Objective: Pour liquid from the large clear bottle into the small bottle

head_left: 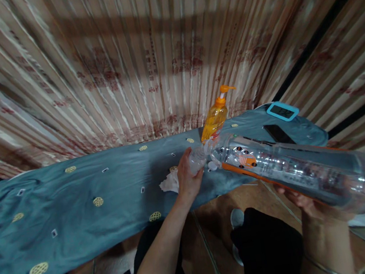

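Note:
My right hand (304,203) grips a large clear plastic bottle (297,170) from below, near its base, and holds it tilted with its neck pointing left. My left hand (188,173) is closed around a small clear bottle (197,158) on the blue patterned cloth (76,203). The big bottle's mouth meets the small bottle's top. A white crumpled tissue (170,183) lies just left of my left hand. An orange pump bottle (214,118) stands right behind the two bottles.
The blue cloth covers a long low surface against a striped curtain. At its far right end lie a blue-framed digital device (282,111) and a dark phone (278,133). My dark-trousered knees and a shoe (236,218) show below over brown floor tiles.

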`<state>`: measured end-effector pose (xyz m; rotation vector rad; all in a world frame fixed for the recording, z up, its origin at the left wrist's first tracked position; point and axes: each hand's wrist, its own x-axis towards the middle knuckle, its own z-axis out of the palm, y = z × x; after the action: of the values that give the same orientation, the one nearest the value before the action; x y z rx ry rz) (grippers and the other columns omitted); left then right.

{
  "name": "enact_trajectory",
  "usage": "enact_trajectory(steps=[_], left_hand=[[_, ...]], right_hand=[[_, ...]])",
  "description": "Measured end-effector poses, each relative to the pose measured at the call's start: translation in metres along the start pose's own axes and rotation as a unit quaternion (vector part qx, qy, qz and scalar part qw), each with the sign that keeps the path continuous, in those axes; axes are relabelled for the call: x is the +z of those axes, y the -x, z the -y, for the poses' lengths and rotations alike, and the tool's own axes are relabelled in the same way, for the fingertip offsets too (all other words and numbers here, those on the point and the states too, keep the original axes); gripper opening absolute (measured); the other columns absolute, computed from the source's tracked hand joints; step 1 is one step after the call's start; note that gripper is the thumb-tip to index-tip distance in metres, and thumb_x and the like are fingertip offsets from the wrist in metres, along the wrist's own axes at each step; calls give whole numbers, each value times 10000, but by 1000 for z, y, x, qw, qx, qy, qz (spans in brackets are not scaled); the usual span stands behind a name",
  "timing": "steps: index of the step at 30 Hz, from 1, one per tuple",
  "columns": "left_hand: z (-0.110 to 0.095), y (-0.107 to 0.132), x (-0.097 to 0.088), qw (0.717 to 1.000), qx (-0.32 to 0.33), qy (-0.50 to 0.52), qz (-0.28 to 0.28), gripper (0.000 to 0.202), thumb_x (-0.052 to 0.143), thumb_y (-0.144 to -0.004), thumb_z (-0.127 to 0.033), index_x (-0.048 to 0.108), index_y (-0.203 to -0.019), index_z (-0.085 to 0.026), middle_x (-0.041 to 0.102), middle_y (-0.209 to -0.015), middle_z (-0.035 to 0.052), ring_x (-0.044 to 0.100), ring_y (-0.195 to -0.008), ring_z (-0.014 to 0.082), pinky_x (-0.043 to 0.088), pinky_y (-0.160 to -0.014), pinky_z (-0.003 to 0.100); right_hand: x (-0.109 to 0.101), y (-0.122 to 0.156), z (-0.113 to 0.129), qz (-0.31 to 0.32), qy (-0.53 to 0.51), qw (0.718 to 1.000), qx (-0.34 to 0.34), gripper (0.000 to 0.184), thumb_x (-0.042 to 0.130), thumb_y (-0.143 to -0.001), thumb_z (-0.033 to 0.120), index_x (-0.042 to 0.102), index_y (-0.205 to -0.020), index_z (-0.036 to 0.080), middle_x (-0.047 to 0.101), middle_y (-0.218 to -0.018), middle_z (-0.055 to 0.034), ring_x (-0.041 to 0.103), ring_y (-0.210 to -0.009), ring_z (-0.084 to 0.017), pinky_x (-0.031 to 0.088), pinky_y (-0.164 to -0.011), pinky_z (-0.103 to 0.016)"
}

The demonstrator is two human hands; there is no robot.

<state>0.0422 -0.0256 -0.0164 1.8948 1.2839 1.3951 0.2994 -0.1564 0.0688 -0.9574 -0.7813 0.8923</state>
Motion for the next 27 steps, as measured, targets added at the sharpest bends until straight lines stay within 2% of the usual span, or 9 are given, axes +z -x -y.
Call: enact_trajectory(steps=[2,4,6,8,12,16,18,22,27], left_hand=[[0,0,0,1000,1,0,-1,707,702,-753,-153,438,-1405,-229,602,-1416,102,585,-1304,283,468,-1133,492],[0,-1,0,1000,0,0,-2,703,705,-755,-157,444,-1403,-230,609,-1407,101,590,-1296,284,473,-1127,495],[1,-1,0,1000,-1,1,-3,691,709,-758,-164,452,-1397,-225,620,-1391,105,599,-1283,284,478,-1120,492],[1,-1,1,1000,-1,0,-4,690,711,-753,-158,456,-1391,-219,625,-1382,110,606,-1274,284,481,-1115,488],[1,0,1,1000,5,1,-4,688,705,-743,-137,463,-1382,-214,627,-1381,113,609,-1271,284,482,-1114,482],[-2,0,0,1000,9,-5,1,673,697,-758,-142,470,-1385,-227,626,-1383,99,606,-1275,272,483,-1117,475],[-2,0,-1,1000,12,-9,6,671,699,-763,-146,471,-1388,-230,628,-1381,95,608,-1272,271,491,-1110,473],[-2,0,-2,1000,20,-13,4,672,703,-766,-148,470,-1391,-230,631,-1380,93,612,-1265,272,498,-1104,476],[0,0,-2,999,28,-16,5,659,704,-780,-160,465,-1391,-225,629,-1384,95,604,-1278,264,492,-1112,467]], right_hand=[[3,1,1,-5,-1,1000,-6,562,780,-453,743,623,-711,270,522,-498,6,506,-365,-219,441,-318,-361],[9,1,5,-20,-6,1000,-16,578,819,-432,699,647,-823,309,586,-590,20,525,-388,-212,467,-334,-374],[16,2,9,-39,-10,999,-18,704,862,-362,674,661,-949,341,666,-747,4,569,-435,-220,458,-316,-362],[19,2,12,-51,-13,999,-9,818,873,-293,688,676,-997,322,694,-819,-25,586,-450,-229,417,-278,-337],[15,1,11,-49,-21,999,3,667,863,-338,699,682,-868,338,661,-706,17,584,-447,-214,366,-262,-276],[5,-5,4,-25,-26,999,21,582,841,-327,723,594,-592,267,528,-482,40,427,-290,-178,304,-220,-288],[3,-6,3,-15,-27,999,34,578,829,-348,732,575,-560,257,518,-462,33,405,-278,-174,281,-211,-285],[6,-4,3,-3,-36,998,58,616,841,-322,714,659,-755,316,645,-622,22,541,-379,-222,356,-250,-315],[-3,-1,-2,18,-38,994,104,699,858,-321,663,668,-900,320,696,-712,-5,585,-413,-235,411,-303,-330]])
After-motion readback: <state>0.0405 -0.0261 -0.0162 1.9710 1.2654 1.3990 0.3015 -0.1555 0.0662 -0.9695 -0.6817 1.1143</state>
